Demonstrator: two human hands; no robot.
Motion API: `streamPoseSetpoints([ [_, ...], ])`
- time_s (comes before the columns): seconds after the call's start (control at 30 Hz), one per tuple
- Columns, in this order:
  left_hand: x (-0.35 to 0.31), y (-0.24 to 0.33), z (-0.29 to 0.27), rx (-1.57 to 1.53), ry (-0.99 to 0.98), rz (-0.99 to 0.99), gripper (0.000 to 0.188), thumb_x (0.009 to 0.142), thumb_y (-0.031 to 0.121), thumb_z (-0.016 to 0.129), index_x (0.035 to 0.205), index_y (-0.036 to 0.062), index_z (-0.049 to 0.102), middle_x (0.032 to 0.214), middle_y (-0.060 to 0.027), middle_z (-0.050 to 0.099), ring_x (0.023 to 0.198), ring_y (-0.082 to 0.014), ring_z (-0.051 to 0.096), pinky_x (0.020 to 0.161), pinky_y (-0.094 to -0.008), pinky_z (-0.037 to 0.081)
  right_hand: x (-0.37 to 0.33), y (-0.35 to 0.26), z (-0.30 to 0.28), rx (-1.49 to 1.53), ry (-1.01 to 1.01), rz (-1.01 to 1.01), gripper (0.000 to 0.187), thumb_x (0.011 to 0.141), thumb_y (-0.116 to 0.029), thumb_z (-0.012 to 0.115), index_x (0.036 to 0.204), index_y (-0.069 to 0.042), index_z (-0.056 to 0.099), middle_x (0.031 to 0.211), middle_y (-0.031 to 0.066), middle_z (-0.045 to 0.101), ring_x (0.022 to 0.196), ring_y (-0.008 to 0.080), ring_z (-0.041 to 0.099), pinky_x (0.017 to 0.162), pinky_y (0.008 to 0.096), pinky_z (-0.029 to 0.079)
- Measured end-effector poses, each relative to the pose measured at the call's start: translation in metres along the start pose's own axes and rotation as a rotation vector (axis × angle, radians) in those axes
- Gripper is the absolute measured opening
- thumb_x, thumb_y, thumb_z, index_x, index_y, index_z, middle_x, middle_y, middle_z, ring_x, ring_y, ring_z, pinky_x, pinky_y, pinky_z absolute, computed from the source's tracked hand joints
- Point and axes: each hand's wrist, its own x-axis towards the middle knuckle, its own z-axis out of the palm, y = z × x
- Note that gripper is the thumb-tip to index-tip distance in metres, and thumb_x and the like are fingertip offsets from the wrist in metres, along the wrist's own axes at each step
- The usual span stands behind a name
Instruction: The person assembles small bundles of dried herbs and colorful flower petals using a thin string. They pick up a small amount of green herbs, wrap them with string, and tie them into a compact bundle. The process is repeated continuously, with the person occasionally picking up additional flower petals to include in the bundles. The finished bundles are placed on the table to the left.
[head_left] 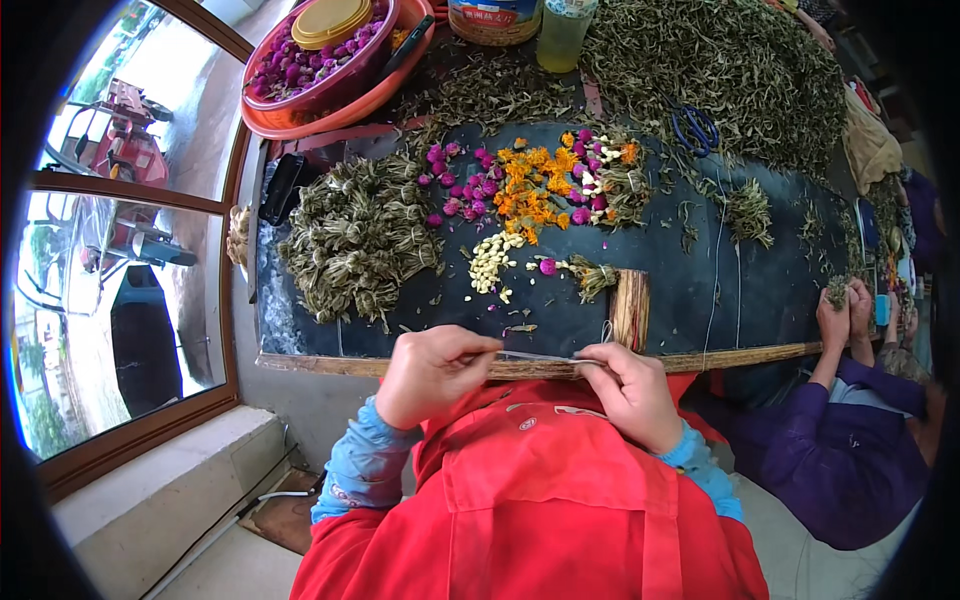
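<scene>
Over the front edge of the table, my left hand (432,372) and my right hand (632,392) each pinch an end of a pale thread (537,356). It is pulled taut between them. Just beyond my right hand stands a wooden block (630,305), with a thin loop of string by its base. Left of the block lies a small bundle of dried leaves (597,279), in line with a purple globe flower (547,266) and pale buds. Farther left is a pile of pale buds (490,262). Orange flowers (535,185) and more purple flowers lie behind it.
Many tied leaf bundles (360,235) are heaped at left. Purple flowers fill a pink basin (340,75) at the back left. Blue-handled scissors (694,131) lie near a large heap of dried leaves (710,75). At right, a co-worker's hands (845,312) hold leaves.
</scene>
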Motion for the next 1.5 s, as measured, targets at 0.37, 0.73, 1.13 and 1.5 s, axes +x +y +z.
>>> streamPoseSetpoints([
  [0.37, -0.077, -0.045, -0.096, -0.253, 0.014, -0.484, 0.011, 0.091, 0.011, 0.066, 0.09, -0.0001, 0.068, 0.072, -0.0029, 0.066, 0.064, -0.0077, 0.06, 0.057, -0.024, 0.048, -0.113, 0.08, -0.092, -1.017, 0.188, 0.068, 0.024, 0.086, -0.004, 0.066, 0.109, 0.0, 0.063, 0.093, 0.0154, 0.07, 0.079, 0.0264, 0.07, 0.066, 0.0323, 0.053],
  [0.73, -0.04, -0.021, -0.07, 0.513, 0.182, -0.136, 0.017, 0.082, 0.016, 0.072, 0.095, 0.0052, 0.069, 0.081, -0.0109, 0.067, 0.072, -0.0273, 0.066, 0.064, -0.0358, 0.051, -0.073, 0.015, -0.081, -0.728, 0.03, 0.048, 0.05, 0.077, -0.001, 0.071, 0.125, 0.0, 0.057, 0.122, 0.0187, 0.059, 0.076, 0.0236, 0.062, 0.069, 0.0315, 0.051],
  [1.13, 0.115, -0.027, -0.031, 0.647, 0.4, 0.209, 0.012, 0.085, 0.017, 0.068, 0.093, 0.0084, 0.069, 0.087, -0.0095, 0.069, 0.085, -0.0289, 0.065, 0.075, -0.0383, 0.052, -0.061, 0.015, -0.077, -0.102, 0.11, 0.07, 0.036, 0.091, 0.007, 0.045, 0.124, 0.006, 0.056, 0.109, 0.0147, 0.065, 0.074, 0.0126, 0.056, 0.074, 0.0261, 0.048],
  [1.5, 0.172, -0.056, -0.043, 0.948, 0.263, 0.012, 0.017, 0.082, 0.017, 0.069, 0.096, 0.008, 0.065, 0.094, -0.01, 0.068, 0.093, -0.0315, 0.063, 0.08, -0.0423, 0.052, -0.039, 0.029, -0.055, 0.24, 0.119, 0.15, 0.024, 0.096, 0.005, 0.046, 0.117, 0.005, 0.057, 0.097, 0.0129, 0.071, 0.082, 0.0144, 0.069, 0.069, 0.0243, 0.054],
])
